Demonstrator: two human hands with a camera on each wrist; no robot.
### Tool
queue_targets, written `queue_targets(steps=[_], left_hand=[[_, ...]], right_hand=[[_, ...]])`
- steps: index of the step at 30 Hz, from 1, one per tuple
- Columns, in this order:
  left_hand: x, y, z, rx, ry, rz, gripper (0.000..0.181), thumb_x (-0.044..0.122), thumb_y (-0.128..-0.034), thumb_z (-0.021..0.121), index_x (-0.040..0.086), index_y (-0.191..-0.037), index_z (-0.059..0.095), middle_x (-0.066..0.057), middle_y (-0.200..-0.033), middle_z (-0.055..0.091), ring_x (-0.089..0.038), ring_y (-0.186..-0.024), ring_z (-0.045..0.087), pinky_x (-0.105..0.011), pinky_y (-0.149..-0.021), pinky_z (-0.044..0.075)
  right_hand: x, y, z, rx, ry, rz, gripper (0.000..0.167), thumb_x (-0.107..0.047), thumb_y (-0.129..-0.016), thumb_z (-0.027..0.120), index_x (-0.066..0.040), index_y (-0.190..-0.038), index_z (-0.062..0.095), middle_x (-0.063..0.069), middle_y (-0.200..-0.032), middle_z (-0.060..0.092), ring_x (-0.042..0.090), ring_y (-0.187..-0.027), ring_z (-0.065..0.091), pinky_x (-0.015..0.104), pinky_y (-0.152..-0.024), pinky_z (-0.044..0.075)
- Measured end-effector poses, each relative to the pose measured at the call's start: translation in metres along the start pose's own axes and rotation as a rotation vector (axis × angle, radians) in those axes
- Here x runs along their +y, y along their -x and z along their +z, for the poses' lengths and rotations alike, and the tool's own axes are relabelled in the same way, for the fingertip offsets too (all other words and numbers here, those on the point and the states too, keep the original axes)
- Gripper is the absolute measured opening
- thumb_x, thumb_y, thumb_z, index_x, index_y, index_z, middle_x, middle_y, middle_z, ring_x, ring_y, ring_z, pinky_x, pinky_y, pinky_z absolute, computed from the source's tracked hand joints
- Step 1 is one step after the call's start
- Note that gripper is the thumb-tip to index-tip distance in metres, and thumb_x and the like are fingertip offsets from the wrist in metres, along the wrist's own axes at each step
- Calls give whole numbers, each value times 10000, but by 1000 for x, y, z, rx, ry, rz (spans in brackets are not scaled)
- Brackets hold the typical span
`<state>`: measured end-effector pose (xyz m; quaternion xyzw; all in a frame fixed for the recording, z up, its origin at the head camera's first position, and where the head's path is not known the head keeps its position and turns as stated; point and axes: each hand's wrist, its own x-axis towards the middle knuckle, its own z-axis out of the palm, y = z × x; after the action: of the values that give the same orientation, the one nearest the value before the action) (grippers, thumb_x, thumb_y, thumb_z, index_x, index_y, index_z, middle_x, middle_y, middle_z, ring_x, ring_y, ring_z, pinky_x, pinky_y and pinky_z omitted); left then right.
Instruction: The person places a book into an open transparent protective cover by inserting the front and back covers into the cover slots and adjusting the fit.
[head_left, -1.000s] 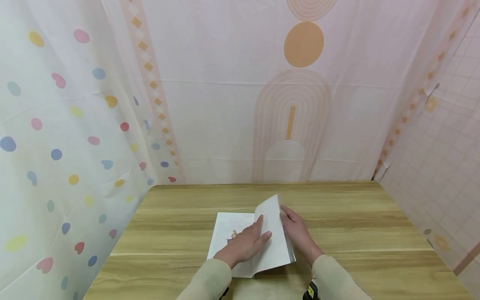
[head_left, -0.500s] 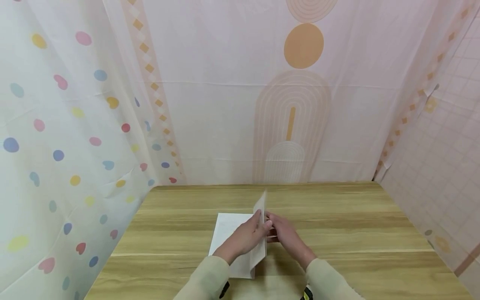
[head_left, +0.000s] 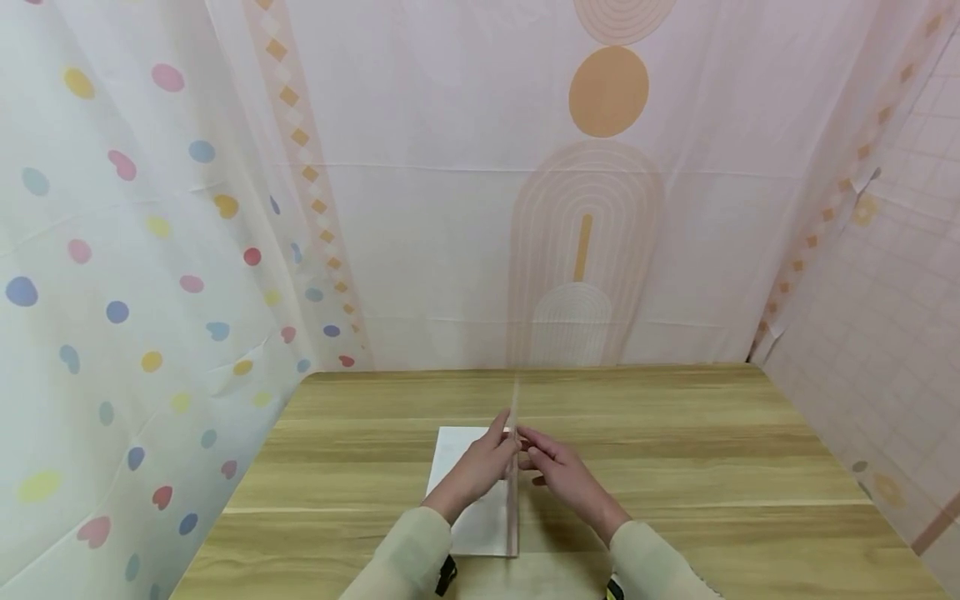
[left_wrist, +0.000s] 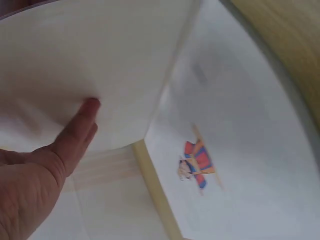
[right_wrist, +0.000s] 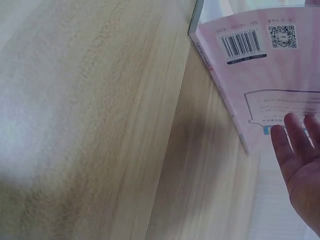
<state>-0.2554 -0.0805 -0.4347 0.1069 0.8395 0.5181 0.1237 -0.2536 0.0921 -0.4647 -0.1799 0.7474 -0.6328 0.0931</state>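
An open book (head_left: 480, 529) lies on the table, its back part raised upright so that its edge faces the head camera. My left hand (head_left: 478, 468) is on the left of the raised part, with straight fingers against a blank cream page (left_wrist: 100, 60) in the left wrist view. On the lying page beside it is a small coloured cartoon figure (left_wrist: 197, 162). My right hand (head_left: 567, 479) is on the other side, fingers extended at the pink back cover (right_wrist: 280, 70), which carries a barcode (right_wrist: 242, 45) and a square code. Whether those fingers touch the cover is unclear.
The book rests on a wood-grain table (head_left: 360, 467). Patterned cloth curtains (head_left: 435, 250) stand behind the table and along both sides. Sleeves and wrist straps (head_left: 446, 575) show at the near edge.
The raised part of the book has swung leftward from leaning right to upright. My right hand has moved left with it, and its fingers now look looser; the left hand has shifted slightly.
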Motion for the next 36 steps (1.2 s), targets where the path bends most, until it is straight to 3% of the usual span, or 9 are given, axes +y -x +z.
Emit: queue_targets(steps=[3,4,7,11,14,23,29,36], left_hand=[[0,0,-2,1,63,-44,672,378,-1007,399,184,-1604,160,-166,-1385,551,-293,-865,621,-437,-604,497],[-1,0,-3,2,73,-48,659,385,-1014,394,189,-1603,171,-143,-1442,509,-251,-865,613,-387,-556,477],[-3,1,-8,-4,100,-67,627,355,-1010,392,229,-1597,210,-161,-1353,556,-176,-649,454,-277,-452,329],[-10,3,-16,1,117,-28,588,228,-988,423,198,-1565,315,-221,-1274,579,-197,-724,535,-292,-524,425],[-16,4,-22,8,110,1,576,152,-972,458,127,-1538,361,-232,-1259,588,-251,-878,586,-325,-613,470],[-31,11,-38,84,13,53,506,6,-911,537,-70,-1407,473,-208,-1067,646,-247,-873,602,-381,-722,529],[-45,10,-44,165,-10,9,546,-37,-882,561,-101,-1411,443,-151,-948,650,-196,-745,618,-331,-624,536],[-57,9,-48,259,-65,-61,762,-106,-825,592,-96,-1509,257,-304,-1199,597,-271,-889,639,-404,-749,564]], right_hand=[[0,1,0,-1,23,-4,438,-135,-1069,427,-4,-1487,419,234,-1365,553,409,-1152,588,541,-875,519],[0,1,0,-5,35,-2,438,-133,-1069,428,-2,-1487,419,235,-1368,550,414,-1161,582,550,-885,514],[1,2,1,-8,79,2,449,-150,-1066,447,10,-1484,415,241,-1393,531,422,-1203,558,557,-921,501],[5,2,3,23,167,10,464,-209,-1057,481,-1,-1469,444,218,-1387,545,398,-1251,532,547,-981,466],[8,2,3,58,231,9,456,-219,-1042,516,-13,-1448,483,193,-1355,579,367,-1229,549,545,-997,450],[16,4,1,67,442,-24,430,-120,-994,575,4,-1403,527,204,-1344,581,329,-1069,640,504,-880,525],[22,4,2,39,596,-39,427,-157,-975,619,-29,-1379,563,198,-1268,617,348,-1085,622,537,-908,503],[26,4,7,-17,734,-81,440,-170,-937,654,4,-1336,585,196,-1312,599,376,-1202,570,547,-1004,445]])
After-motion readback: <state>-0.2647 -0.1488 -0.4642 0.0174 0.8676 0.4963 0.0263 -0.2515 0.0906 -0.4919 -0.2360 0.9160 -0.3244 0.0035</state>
